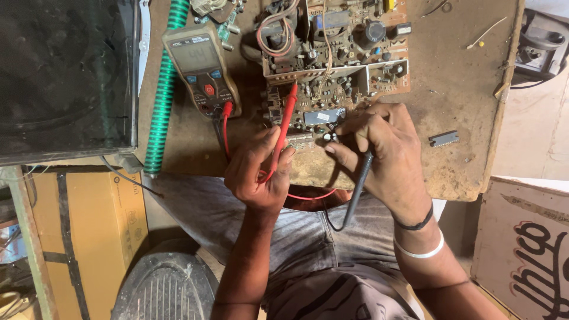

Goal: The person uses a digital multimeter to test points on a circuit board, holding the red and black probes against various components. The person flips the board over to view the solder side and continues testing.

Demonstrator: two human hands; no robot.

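1. The left hand (256, 172) pinches the red test probe (283, 131) between thumb and fingers, its tip set on the circuit board (332, 77) lying on the worn workbench (450, 89).
2. The right hand (385, 154) grips the black test probe (358, 186) like a pen, tip down on the board's near edge.
3. Judged from this, both tips want steady, light pressure, touching one solder point each.
4. The multimeter (201, 68) sits left of the board, beside a green ribbed hose (163, 89); a glance there reads the display.
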